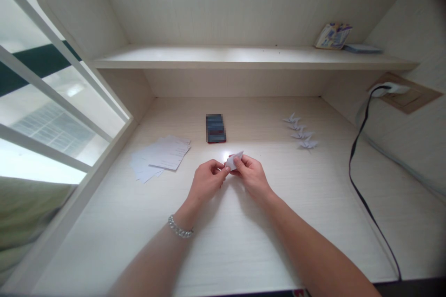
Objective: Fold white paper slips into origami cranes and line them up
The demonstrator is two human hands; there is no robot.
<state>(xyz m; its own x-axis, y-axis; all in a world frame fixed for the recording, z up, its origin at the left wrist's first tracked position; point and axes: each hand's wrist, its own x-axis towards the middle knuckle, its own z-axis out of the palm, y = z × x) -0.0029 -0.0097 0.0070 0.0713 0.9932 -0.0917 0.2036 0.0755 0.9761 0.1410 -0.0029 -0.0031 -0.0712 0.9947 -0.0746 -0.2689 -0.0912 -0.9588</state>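
Observation:
My left hand [208, 180] and my right hand [251, 175] meet just above the middle of the pale wooden desk [223, 241]. Both pinch a small folded piece of white paper [233, 160], whose pointed tip sticks out to the upper right. The fingers of both hands are closed on it. A silver chain bracelet [180, 229] circles my left wrist. A loose stack of white paper sheets [159, 158] lies to the left of my hands.
Several finished white paper cranes [301, 132] sit in a row at the right rear. A dark phone [215, 128] lies behind my hands. A black cable [362, 167] runs from a wall socket [393, 89] across the desk's right side. A shelf above holds a small box [332, 35].

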